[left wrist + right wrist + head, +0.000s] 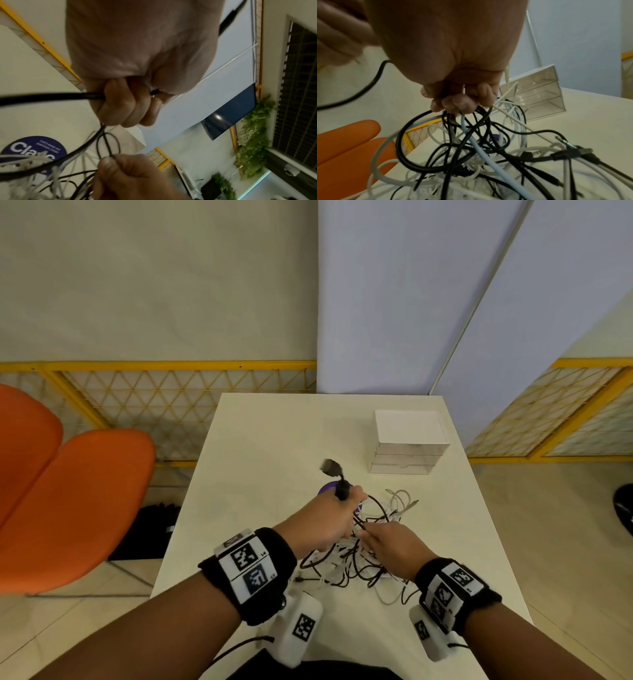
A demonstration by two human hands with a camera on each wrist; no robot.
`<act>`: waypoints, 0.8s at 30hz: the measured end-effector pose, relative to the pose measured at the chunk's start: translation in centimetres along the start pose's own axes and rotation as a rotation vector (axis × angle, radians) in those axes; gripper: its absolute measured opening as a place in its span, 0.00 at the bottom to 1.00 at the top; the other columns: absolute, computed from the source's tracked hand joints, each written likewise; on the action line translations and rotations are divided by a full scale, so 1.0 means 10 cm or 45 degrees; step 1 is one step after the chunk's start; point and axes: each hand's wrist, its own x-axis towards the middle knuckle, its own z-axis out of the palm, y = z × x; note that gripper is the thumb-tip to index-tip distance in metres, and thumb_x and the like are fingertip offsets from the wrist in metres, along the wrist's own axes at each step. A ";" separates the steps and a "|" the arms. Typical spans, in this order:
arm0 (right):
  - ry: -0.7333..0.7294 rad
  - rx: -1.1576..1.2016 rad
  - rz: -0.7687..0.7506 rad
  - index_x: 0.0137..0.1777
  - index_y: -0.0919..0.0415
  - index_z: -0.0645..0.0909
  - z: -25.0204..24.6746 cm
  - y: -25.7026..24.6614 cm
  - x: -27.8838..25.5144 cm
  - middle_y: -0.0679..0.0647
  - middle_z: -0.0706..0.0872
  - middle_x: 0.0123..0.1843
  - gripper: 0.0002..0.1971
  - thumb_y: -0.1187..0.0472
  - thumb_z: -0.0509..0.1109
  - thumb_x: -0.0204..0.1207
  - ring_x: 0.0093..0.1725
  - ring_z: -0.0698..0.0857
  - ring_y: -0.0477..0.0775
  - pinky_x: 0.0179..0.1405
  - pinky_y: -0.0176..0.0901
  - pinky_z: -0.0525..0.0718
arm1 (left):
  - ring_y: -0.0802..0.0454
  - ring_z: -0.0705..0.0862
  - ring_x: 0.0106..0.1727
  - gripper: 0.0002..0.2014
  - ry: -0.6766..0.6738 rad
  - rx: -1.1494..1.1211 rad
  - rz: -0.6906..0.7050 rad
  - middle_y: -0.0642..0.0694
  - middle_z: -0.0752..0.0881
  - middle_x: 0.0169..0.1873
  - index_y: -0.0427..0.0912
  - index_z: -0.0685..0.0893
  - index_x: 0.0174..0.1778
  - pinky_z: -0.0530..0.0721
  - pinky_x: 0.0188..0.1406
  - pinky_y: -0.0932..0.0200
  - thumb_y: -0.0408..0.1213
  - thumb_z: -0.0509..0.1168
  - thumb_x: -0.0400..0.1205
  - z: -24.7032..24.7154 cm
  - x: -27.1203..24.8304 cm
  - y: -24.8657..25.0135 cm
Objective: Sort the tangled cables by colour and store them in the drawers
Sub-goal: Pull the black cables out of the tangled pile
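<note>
A tangle of black and white cables [359, 559] [471, 155] lies on the white table [267, 446]. My left hand [337, 515] [130, 105] grips a thick black cable [42, 96] in its fist, lifted above the pile; the cable's black plug [331, 468] sticks up past the knuckles. My right hand [383, 542] [460, 100] pinches thin black and white strands at the top of the tangle. A white drawer unit [407, 441] [537, 93] with clear drawer fronts stands at the back right, its drawers closed.
A round purple sticker [327, 489] [34, 150] lies on the table under the cables. Two orange chairs [75, 501] stand left of the table. A yellow mesh fence [164, 402] runs behind. A black bag [147, 532] sits on the floor.
</note>
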 end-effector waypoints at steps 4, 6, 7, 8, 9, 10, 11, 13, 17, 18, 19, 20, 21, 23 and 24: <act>0.039 -0.017 -0.086 0.37 0.53 0.71 -0.04 -0.08 -0.03 0.48 0.77 0.30 0.19 0.48 0.53 0.89 0.31 0.73 0.48 0.36 0.45 0.71 | 0.54 0.75 0.31 0.19 0.052 0.336 -0.077 0.51 0.75 0.32 0.46 0.73 0.37 0.75 0.33 0.61 0.47 0.49 0.92 0.04 0.15 -0.13; 0.064 -0.035 -0.121 0.39 0.55 0.73 -0.03 -0.09 -0.02 0.49 0.79 0.31 0.19 0.47 0.53 0.88 0.32 0.76 0.52 0.36 0.47 0.73 | 0.44 0.72 0.31 0.15 0.052 0.441 -0.172 0.47 0.73 0.32 0.40 0.72 0.39 0.66 0.27 0.59 0.39 0.50 0.91 0.05 0.23 -0.20; 0.072 -0.031 -0.132 0.39 0.55 0.74 -0.01 -0.09 -0.02 0.48 0.79 0.30 0.19 0.47 0.54 0.88 0.32 0.75 0.51 0.36 0.47 0.73 | 0.44 0.70 0.31 0.13 0.056 0.444 -0.227 0.44 0.74 0.33 0.38 0.73 0.42 0.64 0.26 0.57 0.36 0.50 0.90 0.04 0.27 -0.23; 0.076 -0.011 -0.136 0.40 0.55 0.74 0.02 -0.08 -0.02 0.46 0.78 0.30 0.18 0.48 0.55 0.88 0.31 0.75 0.49 0.35 0.46 0.72 | 0.47 0.70 0.30 0.11 0.045 0.474 -0.263 0.42 0.75 0.34 0.37 0.74 0.45 0.63 0.26 0.56 0.35 0.51 0.89 0.03 0.29 -0.25; 0.076 0.026 -0.129 0.39 0.53 0.74 0.05 -0.05 -0.02 0.44 0.77 0.30 0.17 0.48 0.56 0.88 0.31 0.74 0.46 0.34 0.43 0.72 | 0.49 0.69 0.30 0.10 0.026 0.536 -0.272 0.42 0.75 0.34 0.36 0.76 0.45 0.63 0.26 0.56 0.33 0.51 0.88 0.02 0.31 -0.27; 0.072 0.082 -0.109 0.39 0.49 0.74 0.09 -0.02 -0.02 0.42 0.77 0.31 0.15 0.49 0.57 0.88 0.32 0.75 0.43 0.34 0.38 0.71 | 0.49 0.69 0.29 0.10 0.001 0.589 -0.260 0.42 0.74 0.33 0.36 0.76 0.43 0.64 0.26 0.56 0.32 0.52 0.87 0.02 0.32 -0.28; 0.073 0.150 -0.081 0.39 0.44 0.74 0.13 0.00 -0.02 0.39 0.78 0.32 0.13 0.49 0.58 0.87 0.34 0.77 0.40 0.36 0.32 0.70 | 0.49 0.69 0.29 0.11 -0.022 0.633 -0.235 0.43 0.73 0.31 0.36 0.75 0.39 0.64 0.27 0.56 0.32 0.53 0.87 0.02 0.32 -0.28; 0.092 0.260 -0.030 0.38 0.38 0.72 0.19 0.02 -0.03 0.34 0.80 0.31 0.14 0.52 0.60 0.87 0.34 0.78 0.36 0.37 0.28 0.70 | 0.46 0.69 0.30 0.14 -0.050 0.655 -0.171 0.44 0.72 0.28 0.35 0.73 0.36 0.63 0.28 0.55 0.32 0.53 0.88 0.03 0.32 -0.24; 0.063 0.325 0.035 0.36 0.48 0.75 0.16 -0.01 -0.02 0.45 0.81 0.27 0.15 0.54 0.60 0.86 0.28 0.77 0.42 0.35 0.41 0.77 | 0.55 0.71 0.28 0.18 -0.006 0.579 -0.056 0.50 0.73 0.29 0.43 0.75 0.34 0.68 0.28 0.64 0.40 0.55 0.91 0.04 0.20 -0.12; 0.059 0.344 0.037 0.37 0.51 0.77 0.15 -0.02 -0.01 0.47 0.81 0.27 0.15 0.54 0.59 0.86 0.28 0.78 0.42 0.37 0.46 0.79 | 0.59 0.72 0.29 0.19 0.023 0.539 -0.042 0.52 0.74 0.29 0.47 0.73 0.32 0.70 0.29 0.66 0.43 0.56 0.91 0.03 0.16 -0.09; 0.057 0.361 0.036 0.37 0.53 0.78 0.14 -0.02 -0.01 0.48 0.82 0.27 0.15 0.55 0.59 0.86 0.28 0.78 0.42 0.40 0.48 0.81 | 0.60 0.72 0.29 0.19 0.052 0.493 -0.040 0.53 0.75 0.29 0.48 0.72 0.32 0.71 0.29 0.67 0.46 0.56 0.91 0.01 0.12 -0.06; 0.059 0.377 0.034 0.38 0.54 0.79 0.14 -0.02 0.00 0.48 0.82 0.26 0.15 0.56 0.59 0.87 0.28 0.79 0.43 0.41 0.48 0.81 | 0.60 0.72 0.28 0.20 0.062 0.429 -0.045 0.53 0.74 0.28 0.49 0.71 0.31 0.71 0.28 0.67 0.47 0.55 0.91 -0.01 0.06 -0.02; 0.063 0.394 0.029 0.37 0.54 0.78 0.14 -0.02 0.01 0.48 0.82 0.25 0.15 0.57 0.59 0.87 0.28 0.79 0.43 0.41 0.48 0.81 | 0.59 0.70 0.26 0.20 0.051 0.342 -0.051 0.54 0.74 0.26 0.48 0.71 0.31 0.70 0.26 0.65 0.46 0.55 0.91 -0.04 0.02 0.01; 0.055 0.440 0.030 0.36 0.52 0.78 0.15 -0.01 0.05 0.48 0.82 0.25 0.16 0.56 0.59 0.86 0.28 0.79 0.44 0.40 0.46 0.81 | 0.58 0.62 0.20 0.20 -0.051 0.036 -0.098 0.56 0.68 0.18 0.48 0.68 0.30 0.60 0.19 0.64 0.41 0.54 0.92 -0.10 -0.09 0.07; 0.035 0.461 0.039 0.35 0.51 0.78 0.17 0.01 0.07 0.49 0.82 0.26 0.16 0.56 0.59 0.86 0.28 0.78 0.43 0.38 0.43 0.80 | 0.58 0.58 0.18 0.21 -0.112 -0.137 -0.121 0.56 0.64 0.17 0.48 0.66 0.30 0.56 0.16 0.65 0.39 0.53 0.91 -0.14 -0.16 0.11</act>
